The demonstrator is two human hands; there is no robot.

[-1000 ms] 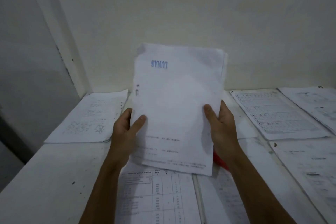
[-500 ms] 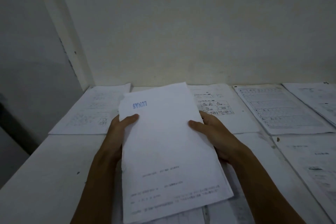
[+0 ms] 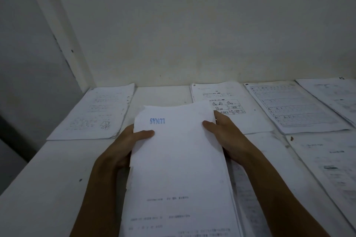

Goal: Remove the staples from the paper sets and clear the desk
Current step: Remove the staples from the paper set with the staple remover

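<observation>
A thick white paper set [image 3: 179, 163] with a blue stamp reading upside down lies nearly flat over the desk in front of me, its near end running out of the bottom of the view. My left hand [image 3: 125, 146] grips its left edge, thumb on top near the stamp. My right hand [image 3: 225, 136] grips the right edge, thumb on top and fingers underneath. No staple or staple remover is visible.
On the white desk [image 3: 48, 179] lie more paper sets: one at the back left [image 3: 96, 113], one with cartoon panels [image 3: 227, 102] behind my right hand, a lined one [image 3: 292, 106] further right, others along the right edge [image 3: 331, 159]. A wall rises directly behind.
The paper set went from upright in front of the wall to lying low over the desk. Both hands came down with it and slid toward its far end.
</observation>
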